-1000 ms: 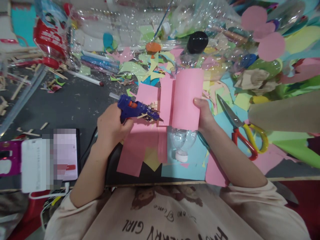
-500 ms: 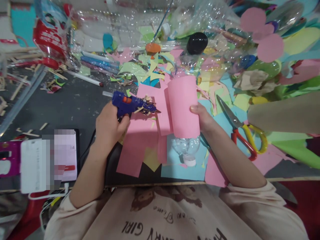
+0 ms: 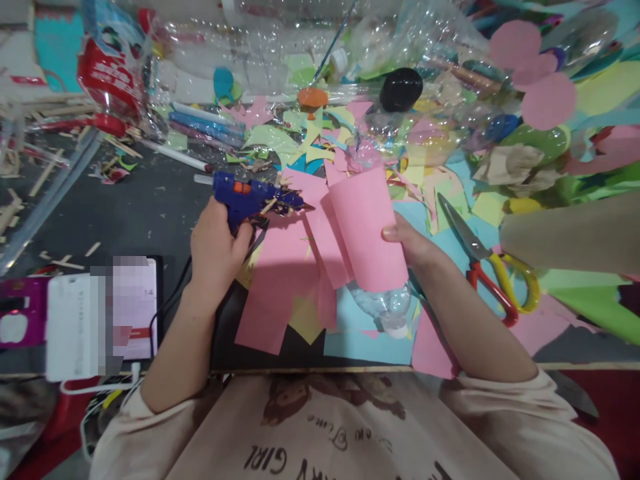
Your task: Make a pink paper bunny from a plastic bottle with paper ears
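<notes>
My left hand (image 3: 217, 237) is wrapped round the handle of a blue hot glue gun (image 3: 245, 199), whose nozzle points right. Wood slivers cling to its front, and a clear glue stick (image 3: 203, 179) juts from its back. My right hand (image 3: 413, 241) grips a clear plastic bottle (image 3: 383, 303) from the right side, thumb on top. Pink paper (image 3: 370, 227) wraps round the bottle's middle, with a loose flap (image 3: 325, 237) spreading out to the left. The bottle lies tilted, its white cap (image 3: 397, 329) toward me. The nozzle tip is close to the flap; whether it touches, I cannot tell.
Scissors (image 3: 475, 247) with red and yellow handles lie right of my right hand. Pink sheets (image 3: 270, 300) and a light blue sheet (image 3: 370, 350) lie under the work. A phone (image 3: 143, 307) sits at left. Paper scraps (image 3: 270, 143) and plastic bottles (image 3: 200, 40) crowd the back.
The wrapped bottle has tilted, its cap end swinging right and its far end left. The glue gun has shifted slightly left and up. Both hands keep their holds.
</notes>
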A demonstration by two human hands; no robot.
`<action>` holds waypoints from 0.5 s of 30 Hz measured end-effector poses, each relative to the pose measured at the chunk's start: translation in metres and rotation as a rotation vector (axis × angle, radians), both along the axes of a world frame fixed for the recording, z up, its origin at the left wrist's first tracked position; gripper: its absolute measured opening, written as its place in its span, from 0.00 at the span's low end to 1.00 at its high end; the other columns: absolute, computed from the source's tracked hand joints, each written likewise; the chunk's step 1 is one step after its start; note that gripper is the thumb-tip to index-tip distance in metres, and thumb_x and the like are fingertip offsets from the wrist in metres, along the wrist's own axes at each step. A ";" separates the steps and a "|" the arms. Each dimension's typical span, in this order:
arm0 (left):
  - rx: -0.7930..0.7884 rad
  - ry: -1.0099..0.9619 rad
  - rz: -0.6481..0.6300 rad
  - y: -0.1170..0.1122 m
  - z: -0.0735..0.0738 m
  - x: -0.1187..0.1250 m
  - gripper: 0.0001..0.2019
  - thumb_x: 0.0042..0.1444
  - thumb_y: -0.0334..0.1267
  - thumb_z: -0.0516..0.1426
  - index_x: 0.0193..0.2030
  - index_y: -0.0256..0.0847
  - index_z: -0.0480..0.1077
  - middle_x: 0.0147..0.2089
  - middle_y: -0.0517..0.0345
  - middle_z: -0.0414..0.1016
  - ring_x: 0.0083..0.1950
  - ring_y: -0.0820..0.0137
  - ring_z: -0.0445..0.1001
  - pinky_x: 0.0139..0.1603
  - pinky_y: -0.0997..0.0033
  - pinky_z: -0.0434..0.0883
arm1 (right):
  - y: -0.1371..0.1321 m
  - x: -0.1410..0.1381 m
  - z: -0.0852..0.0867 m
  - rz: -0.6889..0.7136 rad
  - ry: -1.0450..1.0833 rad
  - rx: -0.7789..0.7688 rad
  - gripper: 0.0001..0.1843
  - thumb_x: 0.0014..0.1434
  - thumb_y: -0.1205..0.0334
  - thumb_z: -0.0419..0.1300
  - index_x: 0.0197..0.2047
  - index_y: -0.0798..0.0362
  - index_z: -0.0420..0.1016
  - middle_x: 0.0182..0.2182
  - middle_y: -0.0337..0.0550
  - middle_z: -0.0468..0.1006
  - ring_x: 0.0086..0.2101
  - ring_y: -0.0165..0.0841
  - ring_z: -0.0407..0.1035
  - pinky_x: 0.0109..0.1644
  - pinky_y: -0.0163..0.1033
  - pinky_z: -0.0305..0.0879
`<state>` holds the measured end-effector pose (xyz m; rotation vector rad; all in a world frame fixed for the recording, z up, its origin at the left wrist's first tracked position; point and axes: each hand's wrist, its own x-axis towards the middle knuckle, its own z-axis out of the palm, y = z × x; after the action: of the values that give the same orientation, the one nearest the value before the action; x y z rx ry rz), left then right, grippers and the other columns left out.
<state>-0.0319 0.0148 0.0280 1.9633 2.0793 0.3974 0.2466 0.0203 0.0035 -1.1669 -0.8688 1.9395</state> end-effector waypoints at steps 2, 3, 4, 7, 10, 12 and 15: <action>0.024 -0.029 -0.002 0.001 -0.002 -0.002 0.16 0.60 0.38 0.50 0.55 0.44 0.65 0.55 0.45 0.74 0.59 0.53 0.73 0.58 0.57 0.70 | 0.000 0.002 -0.001 0.016 -0.010 0.001 0.27 0.33 0.49 0.73 0.39 0.49 0.77 0.29 0.39 0.81 0.29 0.38 0.74 0.29 0.39 0.68; 0.052 -0.048 0.000 0.001 -0.004 -0.003 0.16 0.59 0.37 0.51 0.54 0.44 0.65 0.55 0.45 0.74 0.59 0.53 0.73 0.58 0.56 0.70 | 0.000 0.003 -0.001 0.024 -0.017 -0.003 0.28 0.33 0.49 0.73 0.39 0.49 0.76 0.29 0.39 0.81 0.29 0.38 0.74 0.29 0.39 0.68; 0.085 -0.067 0.003 0.002 -0.006 -0.004 0.15 0.59 0.37 0.52 0.53 0.44 0.65 0.54 0.45 0.74 0.59 0.52 0.74 0.58 0.54 0.70 | 0.000 0.004 -0.002 0.033 -0.023 -0.010 0.29 0.32 0.49 0.73 0.40 0.49 0.76 0.30 0.39 0.81 0.30 0.38 0.74 0.29 0.39 0.68; 0.181 -0.113 0.039 0.003 -0.013 -0.005 0.16 0.56 0.39 0.56 0.51 0.43 0.66 0.53 0.45 0.75 0.57 0.50 0.75 0.56 0.50 0.71 | 0.001 0.005 -0.002 0.060 -0.042 -0.024 0.31 0.31 0.49 0.73 0.41 0.49 0.76 0.31 0.39 0.81 0.31 0.39 0.74 0.31 0.40 0.69; 0.263 -0.151 0.095 0.002 -0.017 -0.005 0.21 0.52 0.42 0.60 0.53 0.42 0.65 0.53 0.48 0.74 0.56 0.52 0.75 0.56 0.50 0.72 | 0.001 0.003 -0.005 0.048 -0.062 0.006 0.31 0.33 0.45 0.72 0.41 0.49 0.74 0.33 0.41 0.81 0.34 0.41 0.75 0.35 0.44 0.72; 0.309 -0.163 0.105 0.001 -0.017 -0.005 0.23 0.49 0.43 0.61 0.52 0.42 0.65 0.50 0.48 0.75 0.53 0.53 0.76 0.54 0.52 0.73 | 0.002 0.001 -0.008 -0.013 -0.071 0.037 0.32 0.34 0.41 0.71 0.40 0.48 0.73 0.34 0.43 0.81 0.37 0.44 0.76 0.38 0.46 0.73; 0.304 -0.134 0.082 -0.003 -0.017 -0.005 0.20 0.47 0.43 0.61 0.47 0.41 0.67 0.43 0.48 0.76 0.48 0.52 0.77 0.49 0.53 0.74 | 0.003 -0.002 -0.013 -0.129 -0.083 0.056 0.32 0.37 0.35 0.68 0.40 0.48 0.72 0.37 0.45 0.81 0.44 0.48 0.76 0.43 0.50 0.75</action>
<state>-0.0371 0.0113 0.0107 1.9486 2.1197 0.8830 0.2443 0.0231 -0.0093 -1.2467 -0.8637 1.7637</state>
